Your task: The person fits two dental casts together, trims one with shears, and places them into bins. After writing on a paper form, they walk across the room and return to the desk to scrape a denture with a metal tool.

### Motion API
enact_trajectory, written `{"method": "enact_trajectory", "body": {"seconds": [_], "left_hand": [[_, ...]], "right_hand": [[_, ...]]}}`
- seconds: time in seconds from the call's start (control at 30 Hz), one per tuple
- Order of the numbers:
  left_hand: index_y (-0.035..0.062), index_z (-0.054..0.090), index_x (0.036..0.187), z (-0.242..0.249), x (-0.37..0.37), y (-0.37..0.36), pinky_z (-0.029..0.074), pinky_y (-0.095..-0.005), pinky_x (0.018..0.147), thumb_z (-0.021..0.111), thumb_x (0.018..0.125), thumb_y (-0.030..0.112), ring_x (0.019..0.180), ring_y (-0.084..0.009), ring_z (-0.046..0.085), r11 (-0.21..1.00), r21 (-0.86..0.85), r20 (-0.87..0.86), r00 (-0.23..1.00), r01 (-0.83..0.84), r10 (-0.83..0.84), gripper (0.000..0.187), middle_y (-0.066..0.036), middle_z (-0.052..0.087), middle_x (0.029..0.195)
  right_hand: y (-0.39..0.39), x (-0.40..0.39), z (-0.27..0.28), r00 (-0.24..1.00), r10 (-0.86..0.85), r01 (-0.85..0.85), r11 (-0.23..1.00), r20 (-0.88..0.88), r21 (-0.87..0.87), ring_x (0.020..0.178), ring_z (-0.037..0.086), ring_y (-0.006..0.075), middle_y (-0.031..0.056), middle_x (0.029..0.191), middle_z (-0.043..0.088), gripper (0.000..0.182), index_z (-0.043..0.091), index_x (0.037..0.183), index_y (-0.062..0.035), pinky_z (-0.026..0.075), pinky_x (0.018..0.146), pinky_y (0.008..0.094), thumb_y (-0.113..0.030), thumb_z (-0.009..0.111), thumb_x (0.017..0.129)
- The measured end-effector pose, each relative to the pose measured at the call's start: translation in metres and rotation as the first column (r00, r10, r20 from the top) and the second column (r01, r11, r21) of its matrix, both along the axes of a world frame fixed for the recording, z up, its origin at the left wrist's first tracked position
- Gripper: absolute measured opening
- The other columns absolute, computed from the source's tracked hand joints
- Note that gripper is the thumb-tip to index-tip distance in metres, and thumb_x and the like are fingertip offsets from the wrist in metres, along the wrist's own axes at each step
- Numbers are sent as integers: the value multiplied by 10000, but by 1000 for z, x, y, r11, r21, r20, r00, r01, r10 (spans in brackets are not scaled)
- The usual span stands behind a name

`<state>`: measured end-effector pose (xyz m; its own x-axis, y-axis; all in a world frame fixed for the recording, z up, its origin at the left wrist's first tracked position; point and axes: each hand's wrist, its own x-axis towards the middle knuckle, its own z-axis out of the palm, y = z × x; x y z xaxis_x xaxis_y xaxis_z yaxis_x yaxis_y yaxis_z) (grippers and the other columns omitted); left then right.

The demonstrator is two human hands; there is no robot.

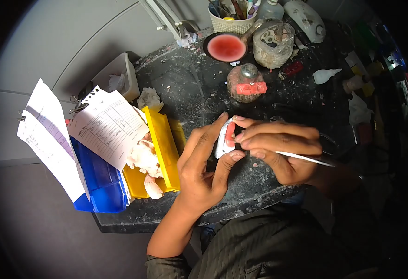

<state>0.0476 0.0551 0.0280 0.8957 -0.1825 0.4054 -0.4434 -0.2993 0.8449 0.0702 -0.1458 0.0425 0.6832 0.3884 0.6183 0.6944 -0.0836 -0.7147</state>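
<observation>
Near the middle of the view my left hand (202, 160) grips a small white cast (221, 143) between thumb and fingers. Pink wax (230, 134) lies along the cast's right side. My right hand (280, 149) holds a thin metallic tool (306, 158), its handle pointing to the lower right. The tool's working end is mostly hidden by the fingers, close to the pink wax. Just above the hands stands a round burner (248, 73) with a metal cap, and a pink-red wax piece (252, 88) rests against it.
A dish of red wax (227, 47), a cluttered jar (273, 44) and a basket of tools (232, 25) stand at the back. Yellow (163, 149) and blue (99, 179) bins with papers (108, 125) are left. A white dropper-shaped item (326, 75) lies right on the black table (180, 79).
</observation>
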Motion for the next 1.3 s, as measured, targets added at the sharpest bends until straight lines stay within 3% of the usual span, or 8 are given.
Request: {"method": "enact_trajectory", "body": {"seconds": [0.57, 0.63, 0.77, 0.9, 1.0, 1.1, 1.23, 1.3], "left_hand": [[-89, 609, 1302, 0, -1, 0, 520, -328, 875, 780, 860, 85, 971, -253, 668, 1000, -5, -35, 999, -3, 3, 505, -205, 660, 1104], [-91, 611, 1298, 1, 0, -1, 521, -331, 879, 779, 860, 83, 972, -257, 669, 1000, 27, 42, 999, -3, 2, 501, -208, 660, 1106], [-93, 613, 1295, -1, -1, -1, 522, -333, 883, 779, 858, 81, 974, -260, 669, 999, 44, 53, 999, -3, 0, 499, -210, 661, 1110], [-96, 611, 1296, -1, 0, 0, 521, -331, 883, 780, 859, 84, 974, -257, 668, 1000, 9, 34, 999, -12, 12, 502, -209, 660, 1105], [-96, 603, 1304, 1, -2, -1, 516, -321, 880, 778, 864, 91, 973, -243, 660, 1000, -22, -1, 1000, 15, -15, 509, -201, 658, 1100], [-93, 589, 1323, -2, -3, -1, 507, -307, 882, 773, 875, 102, 983, -216, 644, 993, -103, -51, 997, 49, -54, 523, -181, 652, 1108], [-88, 561, 1357, -3, -4, -1, 496, -290, 889, 761, 894, 111, 1012, -177, 618, 971, -227, -137, 985, 69, -102, 542, -145, 632, 1134], [-87, 557, 1362, -2, -3, 0, 494, -284, 888, 757, 898, 109, 1013, -173, 616, 973, -210, -115, 986, 92, -118, 542, -141, 627, 1136]], "right_hand": [[2, -1, -2, 1000, 14, -13, 1000, 27, -21, 1021, 723, 370, 223, 1006, 732, 109, 708, 987, 80, 588, 958, 473, 60, 669, 887], [0, 3, -3, 1000, 1, -2, 999, 16, 43, 963, 743, 295, 197, 1008, 739, 130, 718, 1011, 69, 600, 918, 384, -10, 694, 911], [2, -1, -3, 996, -84, 84, 996, 1, -3, 971, 742, 300, 190, 1005, 741, 120, 720, 1002, 73, 593, 938, 400, 5, 684, 911], [-1, 1, 0, 993, 89, -86, 995, 78, -48, 1068, 709, 373, 223, 1005, 732, 120, 700, 991, 84, 586, 966, 473, 60, 682, 874], [-3, 0, 1, 997, -68, 69, 997, -23, 22, 1010, 733, 329, 192, 994, 738, 97, 723, 966, 72, 602, 902, 414, 12, 692, 895], [1, 0, -2, 999, -24, 24, 1000, 44, 5, 1050, 713, 375, 214, 1013, 731, 120, 703, 988, 78, 585, 959, 499, 46, 694, 872], [1, 1, 1, 993, 69, -68, 998, 96, -9, 1071, 707, 378, 196, 1003, 737, 120, 713, 982, 71, 587, 954, 472, 40, 700, 866], [-1, 0, 2, 999, -41, 41, 999, 7, 26, 1054, 713, 369, 189, 1006, 737, 119, 715, 978, 73, 590, 949, 467, 47, 693, 864]]}}
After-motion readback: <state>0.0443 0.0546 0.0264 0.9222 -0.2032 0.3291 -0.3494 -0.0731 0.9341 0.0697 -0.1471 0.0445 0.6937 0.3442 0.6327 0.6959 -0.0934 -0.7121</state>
